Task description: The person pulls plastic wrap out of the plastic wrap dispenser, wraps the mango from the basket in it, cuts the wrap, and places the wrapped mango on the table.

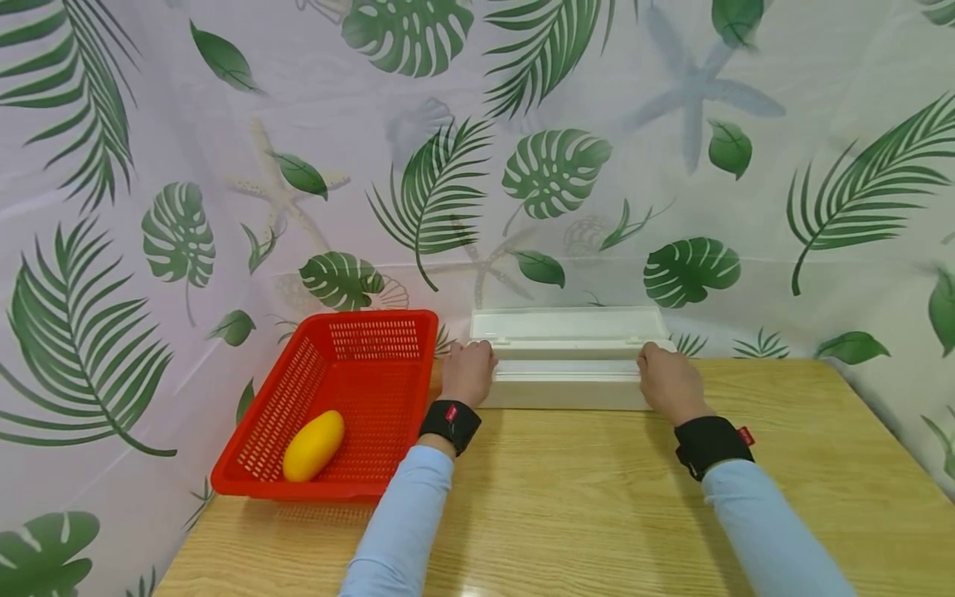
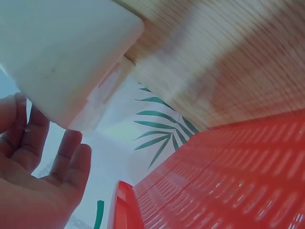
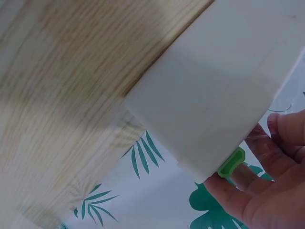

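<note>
The long white box (image 1: 570,365) is flanked at 9 and 3 o'clock by the left hand (image 1: 467,371) and right hand (image 1: 669,381), fingers loosely open, grip unconfirmed; it is judged light, rigid, smooth, best held at both ends.

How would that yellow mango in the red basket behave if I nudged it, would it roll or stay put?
The mango looks smooth and oval, so it would probably roll sideways or wobble rather than stay put. It lies loose in the red basket, whose walls should stop it. Its skin looks glossy, so it may be a little slippery to grasp.
</note>
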{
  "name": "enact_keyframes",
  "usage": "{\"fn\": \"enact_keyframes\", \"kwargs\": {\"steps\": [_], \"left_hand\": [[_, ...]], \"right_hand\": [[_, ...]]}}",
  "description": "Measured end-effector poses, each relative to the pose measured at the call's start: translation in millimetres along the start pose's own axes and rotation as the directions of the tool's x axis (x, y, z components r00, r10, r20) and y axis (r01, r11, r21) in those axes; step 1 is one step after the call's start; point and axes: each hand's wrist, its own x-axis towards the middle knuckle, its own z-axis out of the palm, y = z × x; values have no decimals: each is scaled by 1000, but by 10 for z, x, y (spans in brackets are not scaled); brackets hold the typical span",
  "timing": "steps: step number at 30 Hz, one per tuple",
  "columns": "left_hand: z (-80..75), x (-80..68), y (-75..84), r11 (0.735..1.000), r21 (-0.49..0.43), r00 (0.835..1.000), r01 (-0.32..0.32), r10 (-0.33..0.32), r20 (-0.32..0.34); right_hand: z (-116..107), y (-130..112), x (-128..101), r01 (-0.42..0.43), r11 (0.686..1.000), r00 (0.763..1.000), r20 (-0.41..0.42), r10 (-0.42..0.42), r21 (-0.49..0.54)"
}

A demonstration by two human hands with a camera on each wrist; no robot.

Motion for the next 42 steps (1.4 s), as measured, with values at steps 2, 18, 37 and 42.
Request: {"fn": "enact_keyframes", "kwargs": {"steps": [2,18,37,42], "left_hand": [[15,2,-4,1000,9,999,-16,16,-31],[-143,-46,-15,992,-45,993,-115,115,1],[-178,-77,-26,999,-31,1000,-31,31,-2],[-184,-87,-25,999,-50,1000,-20,20,-8]], "right_hand": [[4,-6,4,-10,1000,1000,5,10,11],[-29,105,-66,98,988,995,15,-101,123],[9,168,-101,90,994,993,-77,-85,67],[5,171,-107,69,995,993,-99,-62,71]]}}
